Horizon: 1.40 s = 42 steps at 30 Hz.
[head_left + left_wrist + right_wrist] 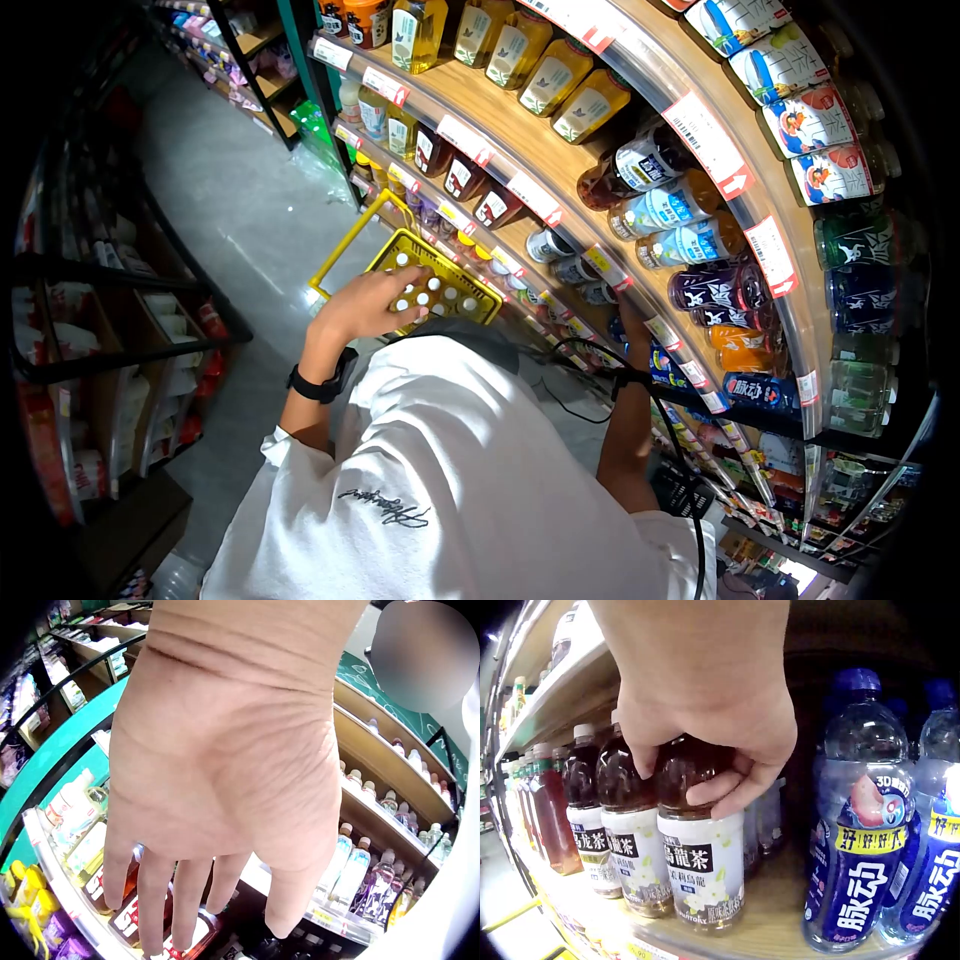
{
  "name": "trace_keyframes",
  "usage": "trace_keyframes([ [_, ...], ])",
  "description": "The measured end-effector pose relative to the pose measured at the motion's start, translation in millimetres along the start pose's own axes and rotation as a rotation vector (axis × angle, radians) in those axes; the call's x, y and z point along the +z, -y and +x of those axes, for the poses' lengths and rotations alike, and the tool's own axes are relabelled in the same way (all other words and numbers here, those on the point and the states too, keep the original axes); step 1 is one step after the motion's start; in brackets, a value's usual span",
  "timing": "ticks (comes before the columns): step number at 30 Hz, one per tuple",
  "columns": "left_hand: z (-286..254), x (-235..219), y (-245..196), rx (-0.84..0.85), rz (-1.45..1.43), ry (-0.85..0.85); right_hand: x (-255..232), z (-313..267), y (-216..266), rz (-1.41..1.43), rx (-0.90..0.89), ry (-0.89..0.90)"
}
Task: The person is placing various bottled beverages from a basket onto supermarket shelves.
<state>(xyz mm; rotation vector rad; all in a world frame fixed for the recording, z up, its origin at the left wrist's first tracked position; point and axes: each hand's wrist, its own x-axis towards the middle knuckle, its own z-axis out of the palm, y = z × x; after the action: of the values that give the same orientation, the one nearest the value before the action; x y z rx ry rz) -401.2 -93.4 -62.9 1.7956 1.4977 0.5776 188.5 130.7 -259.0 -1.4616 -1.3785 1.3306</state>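
Note:
My right hand (712, 712) has its fingers and thumb round the upper part of a dark tea bottle (699, 870) with a white flowered label, upright on a shelf in the right wrist view; its cap is hidden under the palm. In the head view that hand (632, 325) is partly hidden at the shelf edge. My left hand (372, 302) overlaps a yellow basket (482, 290) holding several white-capped bottles. Its fingers are extended in the left wrist view, with nothing held in the palm (225, 772); whether it touches the basket bottles I cannot tell.
Two similar tea bottles (630, 862) stand left of the gripped one, and blue-labelled bottles (859, 877) stand to its right. Curved drink shelves (480, 95) run along the right side. Another shelf unit (120, 350) is at the left, with grey floor (240, 220) between.

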Motion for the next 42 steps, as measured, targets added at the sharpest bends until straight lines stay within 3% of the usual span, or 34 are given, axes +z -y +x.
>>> trace_keyframes([
  [1, 0, 2, 3, -0.013, 0.029, 0.019, -22, 15, -43, 0.337, -0.01, 0.061],
  [6, 3, 3, 5, -0.06, 0.061, 0.073, 8, -10, 69, -0.704, 0.227, -0.004],
  [8, 4, 5, 7, -0.075, 0.081, 0.082, 23, -16, 95, -0.842, 0.313, 0.004],
  [9, 5, 5, 7, -0.068, 0.077, 0.08, 26, -16, 81, -0.842, 0.314, 0.005],
  [11, 6, 7, 6, -0.064, 0.073, 0.078, 31, -13, 34, -0.58, -0.066, -0.319],
  [12, 7, 8, 6, -0.065, 0.072, 0.08, 42, -18, 37, -0.579, -0.066, -0.319],
  [14, 8, 9, 6, -0.065, 0.072, 0.083, 86, -37, 60, -0.359, -0.512, -0.581],
  [18, 6, 10, 6, -0.091, 0.089, 0.068, 151, -64, 92, -0.024, -0.458, -0.596],
  [20, 6, 9, 5, -0.112, 0.102, 0.082, 166, -59, 101, 0.023, -0.522, -0.458],
  [21, 6, 9, 3, -0.112, 0.105, 0.097, 165, -54, 110, -0.147, -0.496, -0.375],
  [24, 7, 11, 3, -0.109, 0.129, 0.119, 157, -34, 104, -0.324, -0.337, -0.357],
  [26, 7, 11, 1, -0.111, 0.147, 0.122, 150, -21, 100, -0.367, -0.331, -0.348],
  [28, 7, 8, -5, -0.107, 0.167, 0.12, 149, -12, 95, -0.439, -0.547, -0.282],
  [29, 6, 9, -5, -0.108, 0.167, 0.121, 147, -12, 92, -0.438, -0.546, -0.281],
  [31, 5, 11, -5, -0.126, 0.154, 0.124, 148, -20, 104, -0.576, -0.357, -0.273],
  [32, 4, 12, -6, -0.127, 0.153, 0.124, 152, -27, 108, -0.577, -0.357, -0.27],
  [34, 2, 13, -7, -0.152, 0.135, 0.126, 159, -37, 112, -0.297, -0.337, -0.252],
  [35, 2, 12, -7, -0.154, 0.134, 0.124, 158, -36, 106, -0.297, -0.338, -0.25],
  [37, 3, 11, -10, -0.128, 0.112, 0.084, 155, -34, 89, -0.034, -0.31, -0.099],
  [38, 3, 11, -12, -0.131, 0.109, 0.081, 153, -37, 86, -0.035, -0.31, -0.094],
  [40, 5, 10, -13, -0.094, 0.104, 0.075, 156, -54, 92, -0.53, -0.394, -0.352],
  [42, 7, 14, -10, -0.075, 0.112, 0.062, 160, -61, 97, -0.466, -0.382, -0.315],
])
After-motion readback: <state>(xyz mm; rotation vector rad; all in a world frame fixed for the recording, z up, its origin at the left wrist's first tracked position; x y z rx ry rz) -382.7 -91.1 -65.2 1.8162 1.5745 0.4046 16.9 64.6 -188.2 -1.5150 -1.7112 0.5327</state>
